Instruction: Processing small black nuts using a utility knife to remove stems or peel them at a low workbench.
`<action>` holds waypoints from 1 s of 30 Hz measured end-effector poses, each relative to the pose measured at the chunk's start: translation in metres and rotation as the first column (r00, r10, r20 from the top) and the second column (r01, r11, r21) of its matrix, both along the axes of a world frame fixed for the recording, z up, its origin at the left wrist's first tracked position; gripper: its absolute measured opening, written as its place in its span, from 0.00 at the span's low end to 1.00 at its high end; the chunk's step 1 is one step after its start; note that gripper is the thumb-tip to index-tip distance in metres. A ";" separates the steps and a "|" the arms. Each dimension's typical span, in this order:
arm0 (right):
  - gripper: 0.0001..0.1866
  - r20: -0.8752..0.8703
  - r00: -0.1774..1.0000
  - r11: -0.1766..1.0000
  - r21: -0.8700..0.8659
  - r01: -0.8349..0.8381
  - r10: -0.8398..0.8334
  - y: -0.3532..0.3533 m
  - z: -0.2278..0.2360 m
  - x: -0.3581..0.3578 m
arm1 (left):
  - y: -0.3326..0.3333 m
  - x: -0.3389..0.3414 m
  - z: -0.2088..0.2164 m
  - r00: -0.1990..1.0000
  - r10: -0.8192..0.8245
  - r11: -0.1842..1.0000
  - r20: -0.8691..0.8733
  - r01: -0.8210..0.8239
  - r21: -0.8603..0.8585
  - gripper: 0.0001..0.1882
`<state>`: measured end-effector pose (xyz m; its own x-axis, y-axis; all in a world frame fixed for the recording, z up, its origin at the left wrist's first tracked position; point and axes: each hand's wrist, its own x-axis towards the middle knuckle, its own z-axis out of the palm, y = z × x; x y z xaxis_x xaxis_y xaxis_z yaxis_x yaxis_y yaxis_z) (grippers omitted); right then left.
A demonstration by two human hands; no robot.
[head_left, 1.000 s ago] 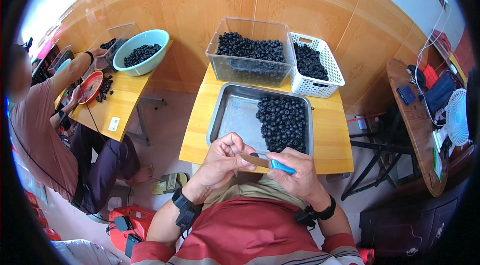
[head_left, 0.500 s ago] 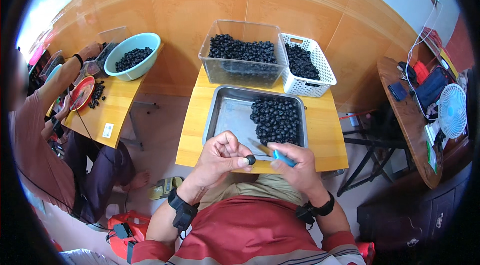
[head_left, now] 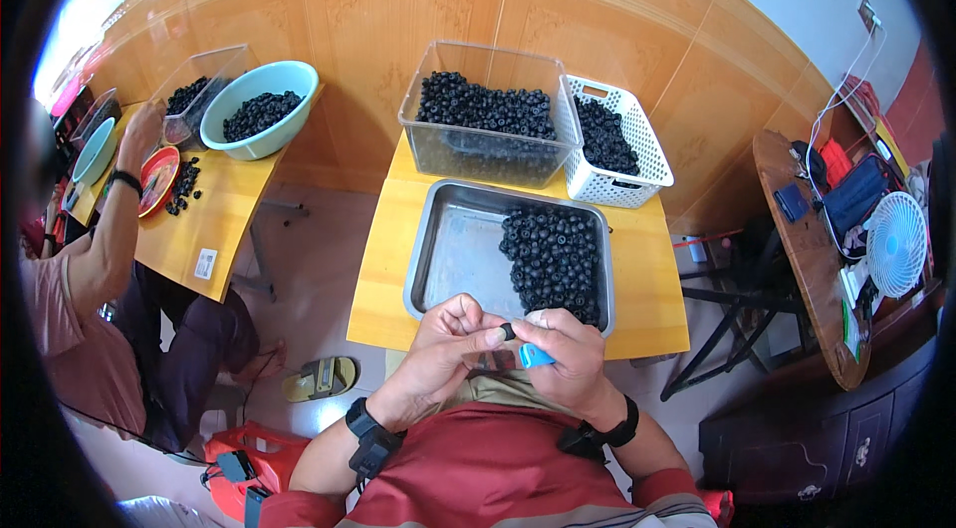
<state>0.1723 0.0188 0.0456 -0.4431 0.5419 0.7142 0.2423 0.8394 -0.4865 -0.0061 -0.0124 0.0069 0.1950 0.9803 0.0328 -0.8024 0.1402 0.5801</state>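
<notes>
My left hand (head_left: 453,354) pinches a small black round piece (head_left: 508,331) between thumb and fingertips, just over the near edge of the metal tray (head_left: 453,239). Against it comes my right hand (head_left: 568,354), closed round a blue-handled tool (head_left: 535,356); its working end is hidden between the fingers. Many like pieces (head_left: 553,259), several with hollow middles, lie heaped in the tray's right half. Behind the tray stand a clear plastic bin (head_left: 488,154) and a white perforated basket (head_left: 622,191), both holding more of these pieces.
At the left, a co-worker's arm (head_left: 110,229) reaches over another table (head_left: 189,249) with a light blue bowl (head_left: 261,141) of black pieces and a red plate (head_left: 157,179). A brown side table (head_left: 797,259) with a small fan (head_left: 896,244) stands at the right.
My hands have come together, the right moving left and down with the blue-handled tool to meet the piece in my left. The co-worker's arm has shifted.
</notes>
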 end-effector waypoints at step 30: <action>0.20 -0.008 0.778 0.724 -0.372 0.581 -0.628 0.190 0.028 0.060 | 0.062 -0.013 -0.002 0.218 0.279 0.942 -0.935 0.125 0.311 0.12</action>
<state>0.2319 0.2084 0.0732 0.1407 0.8744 0.4644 0.5594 0.3168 -0.7660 -0.0194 0.0496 0.0049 0.1965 0.9721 0.1278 0.4043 -0.1991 0.8927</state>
